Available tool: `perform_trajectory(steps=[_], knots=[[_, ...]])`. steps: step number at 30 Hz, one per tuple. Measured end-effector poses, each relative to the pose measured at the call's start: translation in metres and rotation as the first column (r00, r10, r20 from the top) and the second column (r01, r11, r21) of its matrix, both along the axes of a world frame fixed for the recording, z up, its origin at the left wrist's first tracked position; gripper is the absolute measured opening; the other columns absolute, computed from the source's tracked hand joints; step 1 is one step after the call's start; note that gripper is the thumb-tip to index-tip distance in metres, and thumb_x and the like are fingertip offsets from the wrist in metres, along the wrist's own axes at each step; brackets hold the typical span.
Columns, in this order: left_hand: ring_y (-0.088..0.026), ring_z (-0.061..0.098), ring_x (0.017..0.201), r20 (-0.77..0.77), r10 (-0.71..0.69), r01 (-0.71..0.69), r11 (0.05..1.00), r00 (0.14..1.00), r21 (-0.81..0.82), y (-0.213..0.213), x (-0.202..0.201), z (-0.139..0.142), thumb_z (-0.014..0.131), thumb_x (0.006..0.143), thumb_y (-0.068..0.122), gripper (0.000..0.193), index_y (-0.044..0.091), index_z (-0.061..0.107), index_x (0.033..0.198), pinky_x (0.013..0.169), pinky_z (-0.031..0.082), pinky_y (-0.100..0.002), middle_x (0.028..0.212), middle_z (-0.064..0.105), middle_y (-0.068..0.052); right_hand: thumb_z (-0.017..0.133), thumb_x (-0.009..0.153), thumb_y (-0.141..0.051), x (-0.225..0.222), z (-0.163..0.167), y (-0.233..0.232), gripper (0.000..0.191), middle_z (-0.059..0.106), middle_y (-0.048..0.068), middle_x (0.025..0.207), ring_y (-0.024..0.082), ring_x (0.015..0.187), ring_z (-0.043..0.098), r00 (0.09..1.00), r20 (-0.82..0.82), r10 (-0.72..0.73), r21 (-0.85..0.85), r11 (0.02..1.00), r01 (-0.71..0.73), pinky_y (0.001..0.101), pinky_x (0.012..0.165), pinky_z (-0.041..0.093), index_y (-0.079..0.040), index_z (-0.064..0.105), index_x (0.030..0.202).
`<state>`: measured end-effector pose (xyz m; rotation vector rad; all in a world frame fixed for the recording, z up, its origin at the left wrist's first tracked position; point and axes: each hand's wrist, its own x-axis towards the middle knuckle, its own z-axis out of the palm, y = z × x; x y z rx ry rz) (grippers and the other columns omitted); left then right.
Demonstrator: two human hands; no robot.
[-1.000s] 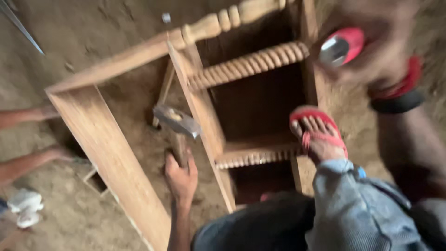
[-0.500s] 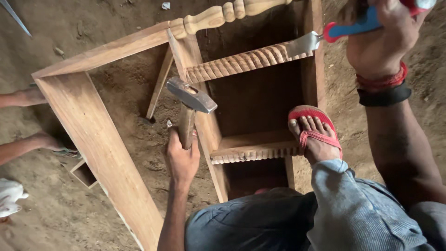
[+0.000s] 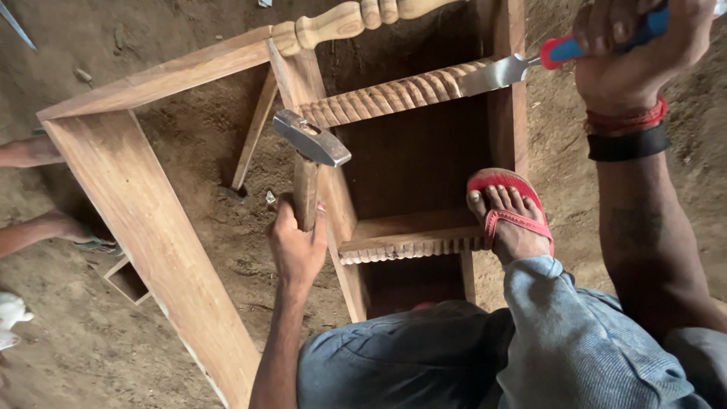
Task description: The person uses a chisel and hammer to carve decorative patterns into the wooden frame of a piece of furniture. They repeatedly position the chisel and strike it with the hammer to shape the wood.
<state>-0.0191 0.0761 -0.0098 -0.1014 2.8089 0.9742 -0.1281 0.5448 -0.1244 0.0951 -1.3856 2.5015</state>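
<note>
Two hands busy: left hand closed around hammer handle, head raised over wooden frame; right hand gripping chisel, blade touching spiral-turned rail. Red sandal on lower rail.

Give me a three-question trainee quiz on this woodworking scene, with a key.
1. True or false: the left hand holds a saw.
2. Which tool does the right hand grip? A) chisel B) drill C) pliers
3. Fill in: the foot in the red sandal rests on the wooden ____.

Key:
1. False; it holds the hammer by its handle.
2. A; the chisel has a red and blue handle, and its blade lies at the twisted spindle.
3. frame; the foot presses on its lower rail.
</note>
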Motion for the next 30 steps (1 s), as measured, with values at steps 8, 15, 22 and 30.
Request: perform_trajectory(steps=[8, 15, 22, 30], knots=[[-0.016, 0.065, 0.056, 0.074, -0.003, 0.003, 1.0, 0.997, -0.006, -0.007, 0.003, -0.014, 0.069, 0.095, 0.012, 0.013, 0.003, 0.061, 0.099, 0.054, 0.056, -0.034, 0.068, 0.067, -0.007, 0.04, 0.11, -0.054, -0.017, 0.009, -0.009, 0.046, 0.037, 0.003, 0.06, 0.015, 0.045, 0.036, 0.992, -0.128, -0.011, 0.071, 0.997, 0.02, 0.0335, 0.046, 0.036, -0.013, 0.046, 0.09], [-0.017, 0.07, 0.06, 0.033, -0.065, 0.065, 0.998, 0.997, 0.003, 0.012, -0.012, -0.002, 0.072, 0.096, 0.014, 0.02, 0.0, 0.061, 0.106, 0.054, 0.06, -0.032, 0.078, 0.072, -0.01, 0.038, 0.116, -0.059, -0.027, 0.003, -0.004, 0.062, 0.031, 0.003, 0.059, 0.017, 0.048, 0.03, 0.995, -0.052, 0.088, 0.082, 0.993, -0.083, 0.032, 0.052, 0.028, -0.011, 0.038, 0.076], [-0.016, 0.07, 0.053, -0.052, -0.283, 0.283, 0.959, 0.958, 0.001, 0.066, -0.082, 0.024, 0.068, 0.103, 0.012, 0.016, -0.002, 0.061, 0.109, 0.042, 0.051, -0.027, 0.084, 0.075, -0.018, 0.04, 0.112, -0.056, -0.022, 0.018, -0.014, 0.058, 0.035, 0.004, 0.06, 0.016, 0.047, 0.032, 0.999, -0.038, -0.01, 0.013, 1.0, 0.011, 0.0322, 0.048, 0.032, -0.008, 0.043, 0.081], [-0.011, 0.069, 0.062, -0.496, -0.487, 0.602, 0.793, 0.719, 0.094, 0.212, -0.158, 0.097, 0.069, 0.103, 0.008, 0.038, 0.004, 0.052, 0.136, 0.052, 0.052, -0.025, 0.09, 0.074, -0.013, 0.044, 0.118, -0.025, -0.022, 0.035, -0.031, 0.034, 0.048, 0.007, 0.074, 0.016, 0.063, 0.044, 0.996, -0.062, -0.057, 0.064, 0.996, 0.061, 0.0363, 0.061, 0.04, -0.009, 0.051, 0.088]])
